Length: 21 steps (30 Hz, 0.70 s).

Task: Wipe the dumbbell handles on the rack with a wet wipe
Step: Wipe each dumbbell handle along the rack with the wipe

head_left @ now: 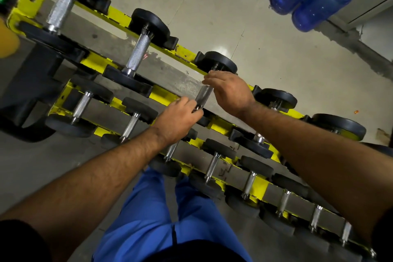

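A yellow two-tier rack (119, 16) holds black dumbbells with knurled steel handles. Both my hands are on the third dumbbell of the upper tier. Its handle (203, 94) shows between them. My left hand (177, 118) grips the near end of that handle, fingers curled at the collar. My right hand (230, 91) curls over the far end, just below the black far head (219, 62). No wet wipe can be made out in either hand; the palms are hidden.
Other dumbbells (138, 53) lie left and right on the upper tier, and several smaller ones (211, 166) on the lower tier. Blue water bottles (319, 0) lie on the floor beyond the rack. My blue trousers (153, 215) are close to the lower tier.
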Each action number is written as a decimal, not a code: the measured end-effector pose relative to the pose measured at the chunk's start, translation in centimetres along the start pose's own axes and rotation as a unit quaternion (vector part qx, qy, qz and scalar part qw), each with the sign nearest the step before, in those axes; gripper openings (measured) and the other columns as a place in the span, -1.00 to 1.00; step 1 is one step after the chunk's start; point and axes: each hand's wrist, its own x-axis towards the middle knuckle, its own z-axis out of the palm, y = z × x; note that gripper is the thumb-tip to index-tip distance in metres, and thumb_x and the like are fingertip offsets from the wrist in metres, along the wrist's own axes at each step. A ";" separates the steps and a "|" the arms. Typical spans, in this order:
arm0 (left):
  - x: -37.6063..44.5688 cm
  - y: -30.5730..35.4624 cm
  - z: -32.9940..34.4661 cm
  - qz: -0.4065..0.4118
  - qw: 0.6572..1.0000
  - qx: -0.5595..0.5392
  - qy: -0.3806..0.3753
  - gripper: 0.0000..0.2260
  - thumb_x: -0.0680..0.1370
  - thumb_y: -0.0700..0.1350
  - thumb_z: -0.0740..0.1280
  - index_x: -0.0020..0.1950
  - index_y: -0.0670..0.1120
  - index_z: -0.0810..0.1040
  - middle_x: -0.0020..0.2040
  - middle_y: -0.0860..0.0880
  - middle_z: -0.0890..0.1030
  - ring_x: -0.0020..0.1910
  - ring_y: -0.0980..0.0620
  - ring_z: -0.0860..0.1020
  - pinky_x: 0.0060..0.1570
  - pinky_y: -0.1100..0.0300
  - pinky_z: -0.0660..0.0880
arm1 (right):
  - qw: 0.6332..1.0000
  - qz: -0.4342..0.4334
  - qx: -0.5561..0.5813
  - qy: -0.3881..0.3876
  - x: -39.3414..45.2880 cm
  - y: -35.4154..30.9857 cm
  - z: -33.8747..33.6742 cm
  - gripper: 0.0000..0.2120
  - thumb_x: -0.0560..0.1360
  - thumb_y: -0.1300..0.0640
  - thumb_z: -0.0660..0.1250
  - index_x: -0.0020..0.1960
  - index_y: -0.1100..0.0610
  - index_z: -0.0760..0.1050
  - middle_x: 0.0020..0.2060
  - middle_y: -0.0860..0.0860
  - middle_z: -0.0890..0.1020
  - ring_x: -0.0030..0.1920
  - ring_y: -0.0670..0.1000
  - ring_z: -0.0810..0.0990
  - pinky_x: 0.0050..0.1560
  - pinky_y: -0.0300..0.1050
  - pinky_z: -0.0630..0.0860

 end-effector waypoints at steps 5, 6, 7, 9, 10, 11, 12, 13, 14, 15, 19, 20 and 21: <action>0.3 1.5 0.1 0.005 0.998 0.061 -0.006 -0.52 0.25 -0.25 0.52 0.16 -0.13 0.56 -0.08 -0.11 0.51 -0.08 -0.08 0.48 -0.04 0.03 0.51 | 0.999 -0.016 0.005 0.031 0.4 1.8 2.1 -0.72 0.57 0.28 0.21 0.19 0.23 0.62 0.18 0.16 0.65 0.29 0.18 0.57 0.28 0.15 0.51; 0.3 1.9 0.2 0.001 0.998 0.063 -0.008 -0.52 0.25 -0.24 0.51 0.16 -0.14 0.56 -0.07 -0.11 0.52 -0.08 -0.09 0.48 -0.05 0.02 0.51 | 0.999 -0.025 0.002 0.030 0.5 2.2 2.7 -0.74 0.55 0.31 0.27 0.20 0.23 0.62 0.20 0.16 0.64 0.30 0.18 0.56 0.28 0.18 0.51; 0.4 2.3 0.3 -0.006 0.998 0.065 -0.009 -0.53 0.26 -0.25 0.49 0.16 -0.15 0.56 -0.06 -0.12 0.52 -0.07 -0.10 0.49 -0.05 0.02 0.51 | 0.999 -0.039 -0.002 0.025 0.5 2.7 3.3 -0.73 0.53 0.33 0.31 0.21 0.23 0.61 0.21 0.16 0.64 0.31 0.18 0.55 0.29 0.19 0.50; 0.4 3.0 0.6 -0.028 0.997 0.066 -0.009 -0.56 0.29 -0.27 0.44 0.17 -0.16 0.55 -0.02 -0.15 0.54 -0.04 -0.12 0.50 0.01 -0.01 0.50 | 0.997 -0.076 -0.017 0.019 0.5 3.6 4.2 -0.71 0.51 0.33 0.33 0.22 0.23 0.61 0.23 0.16 0.62 0.32 0.18 0.54 0.35 0.17 0.45; 0.3 3.2 0.7 -0.045 0.997 0.061 -0.008 -0.57 0.31 -0.26 0.44 0.18 -0.16 0.55 0.01 -0.16 0.55 -0.01 -0.14 0.51 0.06 -0.03 0.50 | 0.995 -0.092 -0.022 0.019 0.4 4.0 4.5 -0.70 0.52 0.32 0.32 0.23 0.23 0.60 0.24 0.16 0.62 0.32 0.17 0.55 0.37 0.14 0.41; 0.2 3.3 0.7 -0.063 0.997 0.054 -0.008 -0.58 0.35 -0.23 0.45 0.20 -0.16 0.55 0.04 -0.16 0.56 0.03 -0.15 0.51 0.11 -0.04 0.50 | 0.994 -0.100 -0.023 0.021 0.4 4.4 4.6 -0.70 0.53 0.30 0.28 0.24 0.23 0.60 0.24 0.17 0.62 0.31 0.17 0.55 0.38 0.12 0.37; 0.0 3.3 0.7 -0.081 0.996 0.045 -0.007 -0.60 0.40 -0.15 0.46 0.22 -0.16 0.54 0.07 -0.16 0.56 0.06 -0.15 0.51 0.16 -0.04 0.49 | 0.994 -0.106 -0.022 0.022 0.4 4.7 4.7 -0.69 0.55 0.28 0.24 0.25 0.23 0.59 0.24 0.17 0.62 0.31 0.17 0.55 0.39 0.09 0.34; -0.1 3.4 0.6 -0.100 0.995 0.031 -0.001 -0.62 0.45 -0.06 0.45 0.23 -0.15 0.54 0.08 -0.16 0.56 0.09 -0.14 0.50 0.17 -0.03 0.50 | 0.993 -0.113 -0.022 0.024 0.4 4.9 4.8 -0.68 0.56 0.26 0.20 0.25 0.24 0.59 0.23 0.17 0.62 0.31 0.18 0.55 0.40 0.09 0.33; -0.2 3.6 0.6 -0.119 0.993 0.011 0.008 -0.63 0.50 0.02 0.41 0.22 -0.15 0.55 0.08 -0.15 0.56 0.10 -0.13 0.50 0.16 -0.02 0.51 | 0.992 -0.123 -0.019 0.027 0.4 5.1 5.0 -0.67 0.58 0.25 0.17 0.26 0.24 0.58 0.24 0.18 0.62 0.31 0.19 0.54 0.40 0.11 0.34; -0.2 3.7 0.5 -0.137 0.990 -0.011 0.015 -0.64 0.54 0.07 0.35 0.21 -0.15 0.56 0.07 -0.14 0.56 0.10 -0.12 0.49 0.13 -0.01 0.52 | 0.990 -0.135 -0.015 0.033 0.2 5.2 5.3 -0.66 0.59 0.25 0.16 0.27 0.25 0.57 0.25 0.19 0.61 0.33 0.20 0.53 0.39 0.14 0.37; 0.1 3.9 0.6 -0.182 0.980 -0.073 0.035 -0.67 0.55 0.07 0.34 0.14 -0.16 0.62 0.01 -0.11 0.58 0.08 -0.09 0.50 0.05 0.04 0.56 | 0.986 -0.150 -0.018 0.071 -0.8 6.5 5.9 -0.61 0.58 0.31 0.20 0.39 0.24 0.47 0.35 0.18 0.53 0.40 0.20 0.46 0.39 0.14 0.40; 0.1 3.9 0.6 -0.190 0.978 -0.083 0.039 -0.68 0.54 0.06 0.37 0.12 -0.16 0.63 0.00 -0.10 0.58 0.07 -0.09 0.51 0.03 0.04 0.56 | 0.988 -0.130 -0.023 0.081 -0.9 6.5 6.0 -0.58 0.56 0.34 0.22 0.41 0.24 0.46 0.37 0.17 0.52 0.40 0.19 0.46 0.37 0.14 0.40; 0.2 3.8 0.7 -0.199 0.975 -0.092 0.038 -0.69 0.53 0.05 0.40 0.12 -0.15 0.64 0.00 -0.10 0.58 0.07 -0.09 0.51 0.02 0.04 0.56 | 0.991 -0.099 -0.021 0.087 -0.9 6.2 6.2 -0.56 0.54 0.36 0.25 0.41 0.23 0.46 0.37 0.17 0.51 0.40 0.19 0.46 0.36 0.15 0.41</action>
